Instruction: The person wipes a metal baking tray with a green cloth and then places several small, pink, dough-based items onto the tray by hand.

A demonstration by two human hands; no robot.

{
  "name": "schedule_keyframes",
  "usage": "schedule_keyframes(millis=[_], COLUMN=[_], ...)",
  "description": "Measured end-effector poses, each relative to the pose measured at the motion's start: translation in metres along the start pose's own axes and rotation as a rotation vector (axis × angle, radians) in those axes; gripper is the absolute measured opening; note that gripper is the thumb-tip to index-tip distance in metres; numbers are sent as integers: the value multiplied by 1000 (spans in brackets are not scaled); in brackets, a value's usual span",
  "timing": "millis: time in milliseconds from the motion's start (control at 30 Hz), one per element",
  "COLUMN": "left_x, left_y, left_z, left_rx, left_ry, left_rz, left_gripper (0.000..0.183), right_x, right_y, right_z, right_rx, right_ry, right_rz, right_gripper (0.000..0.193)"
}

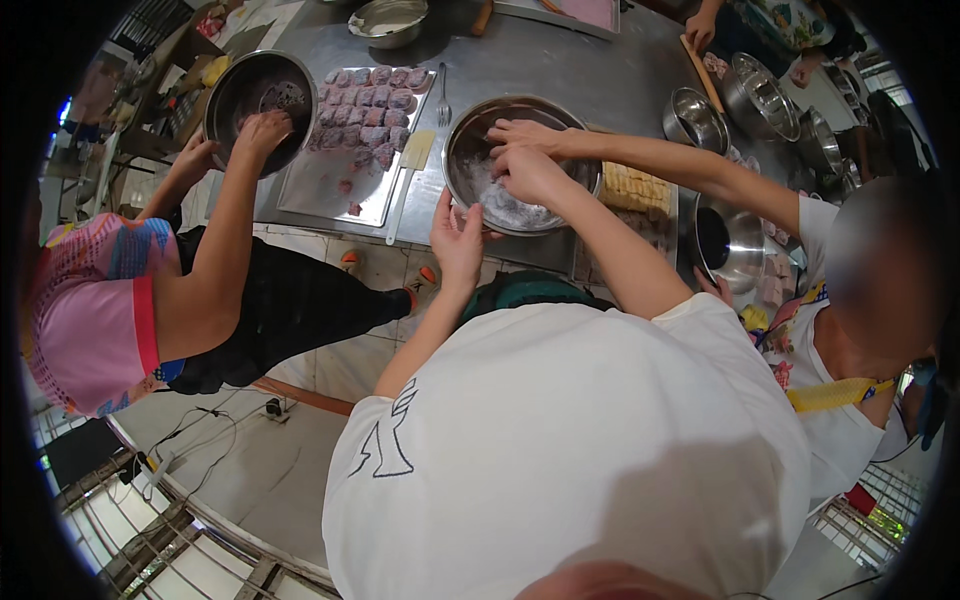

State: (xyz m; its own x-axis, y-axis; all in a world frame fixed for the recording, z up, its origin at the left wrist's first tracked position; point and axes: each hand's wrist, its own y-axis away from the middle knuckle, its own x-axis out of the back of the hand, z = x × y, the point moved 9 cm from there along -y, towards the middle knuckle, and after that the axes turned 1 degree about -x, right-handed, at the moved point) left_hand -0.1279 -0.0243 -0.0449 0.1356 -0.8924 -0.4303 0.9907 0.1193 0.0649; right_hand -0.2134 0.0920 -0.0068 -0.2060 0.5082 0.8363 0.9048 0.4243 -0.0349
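Note:
A round metal mixing bowl (577, 205) with white powder (510, 207) in it stands at the table edge before me. My left hand (459, 240) grips the bowl's near left rim, thumb up along the side. Inside, my right hand (532, 176) hovers low over the powder with its fingers bent and a little apart; nothing shows in them. A co-worker's hand (530, 137) reaches into the same bowl from the right, just beyond mine. Left of the bowl lie a spatula (415, 152) with a pale blade and a metal fork (444, 98).
A metal tray (310, 195) holds rows of purplish powdered pieces. At left another person works in a dark bowl (232, 87). Yellow pieces (637, 190) sit in a tray on the right. Several metal bowls (697, 120) and a rolling pin (703, 75) lie farther right.

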Motion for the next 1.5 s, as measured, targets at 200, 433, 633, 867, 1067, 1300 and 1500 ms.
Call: schedule_keyframes(millis=[200,433,633,867,1067,1300,1500], left_x=[-3,-5,4,-4,3,8,8], left_y=[2,3,0,0,0,0,0], left_z=[5,7,-2,3,1,-7,-10], left_rx=[-6,-27,-19,-30,-32,-29,-7], left_ry=[-34,-66,-57,-29,-38,-44,-49], left_rz=[-10,-12,-2,-36,-13,34,17], left_gripper=[53,50,52,53,53,50,52], right_x=[-55,-100,-70,0,-42,-76,-53], right_y=[-28,-17,18,13,36,37,21], right_z=[-4,4,0,-8,18,36,37], right_rx=[-72,-57,-2,351,-109,-65,-73], right_ry=[184,240,183,170,231,295,44], right_rz=[-247,-464,-493,6,-568,-605,-365], right_gripper=[27,21,19,18,32,30,22])
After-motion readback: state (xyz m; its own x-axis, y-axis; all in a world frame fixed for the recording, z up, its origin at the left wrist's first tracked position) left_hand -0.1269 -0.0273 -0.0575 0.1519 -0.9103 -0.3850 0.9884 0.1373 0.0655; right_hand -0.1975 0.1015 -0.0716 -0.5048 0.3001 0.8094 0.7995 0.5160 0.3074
